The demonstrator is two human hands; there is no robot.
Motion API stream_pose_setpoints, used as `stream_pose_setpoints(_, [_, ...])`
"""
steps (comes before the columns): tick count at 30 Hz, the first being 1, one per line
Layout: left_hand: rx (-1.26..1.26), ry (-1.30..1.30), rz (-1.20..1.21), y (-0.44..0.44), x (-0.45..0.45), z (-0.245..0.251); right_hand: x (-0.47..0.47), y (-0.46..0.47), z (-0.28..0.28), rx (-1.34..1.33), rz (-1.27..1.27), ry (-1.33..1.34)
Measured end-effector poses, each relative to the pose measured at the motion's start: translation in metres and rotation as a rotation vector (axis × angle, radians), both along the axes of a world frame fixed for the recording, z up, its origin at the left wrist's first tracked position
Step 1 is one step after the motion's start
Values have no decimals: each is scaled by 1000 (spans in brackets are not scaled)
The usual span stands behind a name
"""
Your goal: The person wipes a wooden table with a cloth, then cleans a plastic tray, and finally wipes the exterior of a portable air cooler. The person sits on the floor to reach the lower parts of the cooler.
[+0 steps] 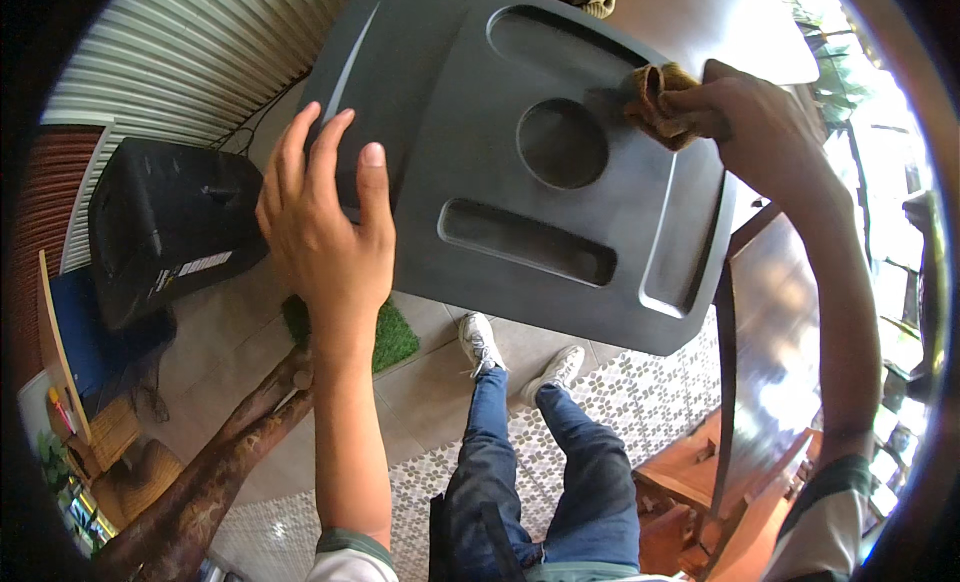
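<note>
A large dark grey moulded plastic panel (472,131) takes up the upper middle of the view. It has a round recess like a cup holder, a long slot-shaped recess and curved troughs near its edges. My right hand (757,124) grips a bunched brown cloth (660,105) against the panel's right side, beyond the round recess. My left hand (326,207) is at the panel's left edge, fingers up and spread, holding nothing; whether its fingertips touch the plastic I cannot tell. The panel's underside and supports are hidden.
A black loudspeaker-like box (172,222) stands at left by a corrugated wall (202,49). A gnarled wooden trunk (202,477) slants at lower left, near a green turf mat (394,338). Wooden furniture (679,469) and a glossy tabletop (776,312) are at right. Patterned tiles (420,499) lie underfoot.
</note>
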State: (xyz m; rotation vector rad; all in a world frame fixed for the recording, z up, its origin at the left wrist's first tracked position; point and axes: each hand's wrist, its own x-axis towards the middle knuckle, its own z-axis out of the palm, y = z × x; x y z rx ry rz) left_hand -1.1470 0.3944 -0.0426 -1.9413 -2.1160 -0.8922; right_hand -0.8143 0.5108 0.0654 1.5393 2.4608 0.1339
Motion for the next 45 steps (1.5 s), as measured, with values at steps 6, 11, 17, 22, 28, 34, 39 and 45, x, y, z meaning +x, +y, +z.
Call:
stream_pose_setpoints(6, [36, 8, -10, 1, -1, -4, -65, -64, 5, -9, 245, 646])
stream_pose_setpoints(11, [52, 5, -9, 5, -6, -9, -131, -117, -27, -293, 214, 599])
stream_pose_setpoints(17, [122, 20, -62, 3, -8, -17, -77, -124, -20, -364, 19, 640])
stream_pose_setpoints(22, [144, 46, -85, 3, -5, -16, -32, -152, -10, -362, -84, 580])
stream_pose_setpoints(28, [227, 2, -36, -6, 3, -11, 25, -199, -25, -22, 43, 750])
stream_pose_setpoints(34, [219, -350, -63, -8, 5, -14, 45, -235, -79, 177, 206, 616])
stream_pose_setpoints(39, [145, -452, -94, -12, 0, -13, 60, -228, -100, 224, 199, 813])
stream_pose_setpoints(45, [277, -269, -492, -32, -20, -29, 90, -220, -156, 792, 141, 846])
